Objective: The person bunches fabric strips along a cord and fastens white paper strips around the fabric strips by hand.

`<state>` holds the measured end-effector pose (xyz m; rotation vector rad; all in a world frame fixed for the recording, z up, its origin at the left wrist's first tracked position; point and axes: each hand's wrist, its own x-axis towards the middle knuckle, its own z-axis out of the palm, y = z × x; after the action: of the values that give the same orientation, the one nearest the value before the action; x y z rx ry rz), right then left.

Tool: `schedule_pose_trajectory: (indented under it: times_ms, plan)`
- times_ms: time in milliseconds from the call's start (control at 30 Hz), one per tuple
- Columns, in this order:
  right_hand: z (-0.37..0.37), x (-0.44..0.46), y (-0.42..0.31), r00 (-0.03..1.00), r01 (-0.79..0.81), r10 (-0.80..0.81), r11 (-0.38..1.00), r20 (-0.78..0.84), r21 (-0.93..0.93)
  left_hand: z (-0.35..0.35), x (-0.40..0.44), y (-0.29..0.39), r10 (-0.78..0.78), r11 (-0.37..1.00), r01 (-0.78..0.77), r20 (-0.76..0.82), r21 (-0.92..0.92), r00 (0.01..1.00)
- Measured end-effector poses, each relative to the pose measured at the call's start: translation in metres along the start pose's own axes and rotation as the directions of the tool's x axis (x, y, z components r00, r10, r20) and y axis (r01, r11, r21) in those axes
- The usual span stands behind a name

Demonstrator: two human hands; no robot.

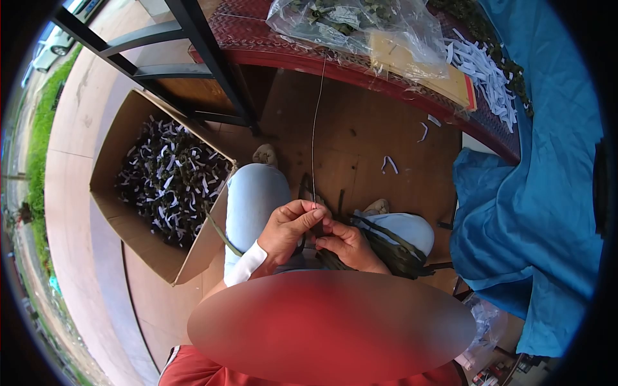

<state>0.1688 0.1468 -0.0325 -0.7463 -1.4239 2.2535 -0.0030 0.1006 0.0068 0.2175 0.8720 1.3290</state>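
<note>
A thin cord [316,128] runs taut from the front edge of the table down to my hands above my lap. My left hand [288,228] is closed, its thumb and fingertips pinching the cord's lower end. Close beside it, my right hand [351,246] is closed too, fingertips almost touching the left ones; what lies in its pinch is hidden. Dark green flat strips [396,254] lie in a bundle across my right thigh, partly under the right hand. A white band [248,265] is around my left wrist.
To the left stands an open cardboard box [206,248] full of dark green pieces with white paper slips. The red table [257,50] bears a plastic bag [360,29], a yellow envelope [418,71] and white paper strips [483,77]. A blue cloth [553,174] hangs at right.
</note>
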Motion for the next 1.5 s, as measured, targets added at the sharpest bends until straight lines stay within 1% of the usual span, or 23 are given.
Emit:
schedule_pose_trajectory:
  times_ms: [33, 133, 167, 267, 467, 567, 667, 700, 733, 800, 867, 933, 1000, 1067, 1100, 1167, 1200, 1300, 1333, 1400, 1433, 1467, 1500]
  plan:
    - [0.001, 0.000, 0.001, 1.000, 0.005, -0.004, 0.999, -0.024, 0.047, -0.001, 0.001, -0.002, 0.009, 1.000, -0.009, 0.007, -0.006, 1.000]
    - [-0.003, 0.001, -0.002, 0.999, 0.047, -0.045, 0.997, 0.030, -0.065, 0.000, 0.003, -0.003, 0.038, 0.999, -0.038, 0.003, -0.023, 0.999]
    - [-0.001, 0.002, -0.005, 0.999, 0.043, -0.042, 0.998, 0.022, -0.035, 0.001, 0.003, -0.003, 0.047, 0.998, -0.047, -0.003, -0.030, 0.999]
    - [0.006, 0.009, -0.021, 1.000, 0.023, -0.023, 1.000, 0.022, 0.001, 0.000, 0.004, 0.006, -0.041, 0.999, 0.040, -0.044, -0.030, 0.998]
    - [0.002, 0.036, -0.029, 0.997, 0.055, -0.052, 0.997, 0.064, -0.052, 0.003, 0.012, 0.008, 0.029, 0.999, -0.035, -0.154, -0.039, 0.988]
    - [0.003, 0.055, -0.036, 0.997, 0.056, -0.055, 0.998, 0.062, -0.019, -0.008, 0.025, 0.012, 0.047, 0.998, -0.039, -0.151, 0.058, 0.987]
    - [0.000, 0.079, -0.043, 0.994, 0.058, -0.058, 0.998, 0.089, 0.006, 0.001, 0.032, 0.033, 0.109, 0.994, -0.101, -0.187, 0.052, 0.976]
    - [0.000, 0.088, -0.046, 0.999, -0.002, -0.001, 0.996, 0.035, 0.088, -0.005, 0.031, 0.037, 0.153, 0.985, -0.141, -0.119, 0.103, 0.981]
    - [-0.001, 0.099, -0.052, 1.000, -0.021, 0.021, 0.990, 0.005, 0.140, -0.005, 0.031, 0.034, 0.200, 0.973, -0.173, -0.180, 0.155, 0.963]
    - [-0.014, 0.131, -0.056, 0.994, 0.105, -0.104, 0.984, -0.019, 0.145, -0.005, 0.025, 0.026, 0.303, 0.936, -0.228, -0.289, 0.266, 0.908]
    - [-0.025, 0.169, -0.083, 0.983, 0.155, -0.133, 0.973, -0.129, 0.173, -0.004, 0.014, 0.018, 0.131, 0.958, -0.069, -0.208, 0.280, 0.969]
    - [-0.033, 0.199, -0.108, 0.963, 0.225, -0.189, 0.956, -0.191, 0.187, -0.004, 0.010, 0.008, 0.046, 0.958, -0.032, -0.041, 0.284, 0.998]
    - [-0.038, 0.214, -0.122, 0.964, 0.219, -0.190, 0.963, -0.185, 0.155, 0.003, 0.015, 0.017, 0.072, 0.958, -0.068, -0.006, 0.278, 0.997]
    - [-0.035, 0.206, -0.122, 0.957, 0.163, -0.155, 0.987, -0.245, 0.010, 0.004, 0.027, 0.032, 0.118, 0.962, -0.112, -0.008, 0.250, 0.993]
    - [-0.043, 0.200, -0.109, 0.951, 0.178, -0.212, 0.971, -0.227, -0.162, 0.001, 0.040, 0.042, 0.150, 0.964, -0.140, -0.026, 0.226, 0.988]
    - [-0.044, 0.160, -0.091, 0.962, 0.215, -0.234, 0.967, -0.140, -0.139, -0.004, 0.071, 0.070, 0.242, 0.945, -0.225, -0.049, 0.237, 0.969]
    - [-0.040, 0.138, -0.082, 0.976, 0.176, -0.194, 0.972, -0.103, -0.158, -0.006, 0.087, 0.082, 0.302, 0.923, -0.277, -0.057, 0.269, 0.952]
    - [-0.014, 0.107, -0.058, 0.997, 0.061, -0.059, 0.997, 0.051, -0.044, -0.013, 0.126, 0.094, 0.386, 0.765, -0.311, -0.015, 0.564, 0.922]
    - [-0.002, 0.106, -0.059, 0.997, 0.012, -0.011, 1.000, 0.076, -0.011, -0.010, 0.124, 0.095, 0.335, 0.791, -0.269, -0.021, 0.550, 0.942]
    - [0.004, 0.120, -0.075, 0.998, 0.040, -0.041, 0.999, 0.040, 0.026, 0.000, 0.110, 0.098, 0.227, 0.832, -0.177, -0.031, 0.525, 0.974]
    - [0.002, 0.131, -0.084, 0.995, 0.094, -0.092, 0.995, -0.046, 0.043, 0.010, 0.086, 0.098, 0.184, 0.913, -0.130, -0.106, 0.386, 0.977]
    - [-0.008, 0.146, -0.085, 0.985, 0.134, -0.124, 0.987, -0.117, 0.085, 0.002, 0.078, 0.083, 0.432, 0.823, -0.363, -0.067, 0.438, 0.899]
    - [-0.014, 0.156, -0.089, 0.984, 0.141, -0.134, 0.988, -0.113, 0.055, -0.002, 0.057, 0.075, 0.419, 0.822, -0.326, -0.107, 0.467, 0.902]
